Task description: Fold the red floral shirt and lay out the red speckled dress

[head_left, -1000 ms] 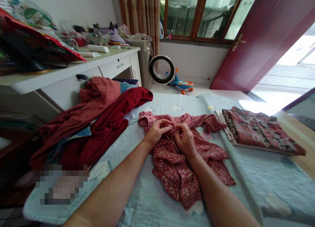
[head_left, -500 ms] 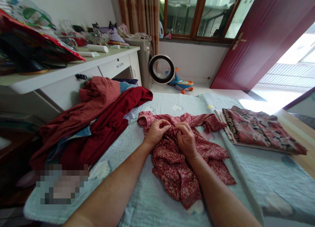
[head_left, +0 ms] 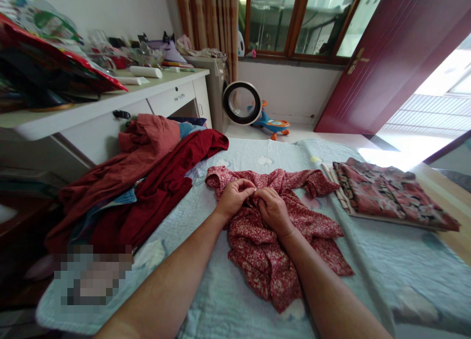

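A red garment with a small white floral print lies rumpled on the pale blue quilted cover, its two sleeves spread to left and right at the far end. My left hand pinches it near the upper middle, thumb against fingers. Right beside it, my right hand has its fingers bent and pressed onto the same spot, gripping the cloth. A tiny pale thing, perhaps a button, shows between the fingertips; I cannot make it out clearly.
Dark red and rust clothes are heaped at the left, against a white desk crowded with items. Folded patterned clothes lie at the right. Beyond are a washing machine with its round door open, a blue ride-on toy and a red door.
My right hand has shifted slightly left, its fingers now closer to the left fingertips. The left hand and the garment have hardly moved.
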Tool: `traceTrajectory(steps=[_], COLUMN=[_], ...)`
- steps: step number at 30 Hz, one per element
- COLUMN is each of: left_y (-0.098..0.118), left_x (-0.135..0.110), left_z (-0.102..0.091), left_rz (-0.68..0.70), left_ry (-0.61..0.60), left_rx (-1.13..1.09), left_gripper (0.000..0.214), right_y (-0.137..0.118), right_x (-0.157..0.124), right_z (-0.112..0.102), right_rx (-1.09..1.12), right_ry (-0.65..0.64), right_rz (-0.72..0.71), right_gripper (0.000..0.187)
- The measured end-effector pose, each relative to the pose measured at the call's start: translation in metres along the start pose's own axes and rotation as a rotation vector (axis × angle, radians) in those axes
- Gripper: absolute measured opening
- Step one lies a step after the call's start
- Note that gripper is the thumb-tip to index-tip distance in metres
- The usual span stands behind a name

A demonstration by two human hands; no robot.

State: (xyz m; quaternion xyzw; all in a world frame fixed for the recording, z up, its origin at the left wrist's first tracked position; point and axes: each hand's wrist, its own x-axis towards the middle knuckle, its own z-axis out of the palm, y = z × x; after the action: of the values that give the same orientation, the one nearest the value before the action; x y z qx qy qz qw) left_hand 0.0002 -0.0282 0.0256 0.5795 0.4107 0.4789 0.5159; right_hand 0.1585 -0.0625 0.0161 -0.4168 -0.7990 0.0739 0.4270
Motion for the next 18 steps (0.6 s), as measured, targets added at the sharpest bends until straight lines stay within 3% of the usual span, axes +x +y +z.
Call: traceTrajectory(steps=[10,18], left_y=[-0.0028,-0.0029], left_x=[0.0004,0.0007], left_z=[0.0011,-0.0002], left_rz=[0.01,-0.06], left_ry=[-0.063,-0.07], left_rx=[0.039,-0.057], left_gripper=[0.017,0.024], right_y=[0.0085,0.0082], right_x=[-0.0039,-0.0026], right_z=[0.0055,0.0044], right_rx=[0.054,0.071], right_ry=[0.156,0.12], right_rz=[0.103,0.068], right_gripper=[0.017,0.031])
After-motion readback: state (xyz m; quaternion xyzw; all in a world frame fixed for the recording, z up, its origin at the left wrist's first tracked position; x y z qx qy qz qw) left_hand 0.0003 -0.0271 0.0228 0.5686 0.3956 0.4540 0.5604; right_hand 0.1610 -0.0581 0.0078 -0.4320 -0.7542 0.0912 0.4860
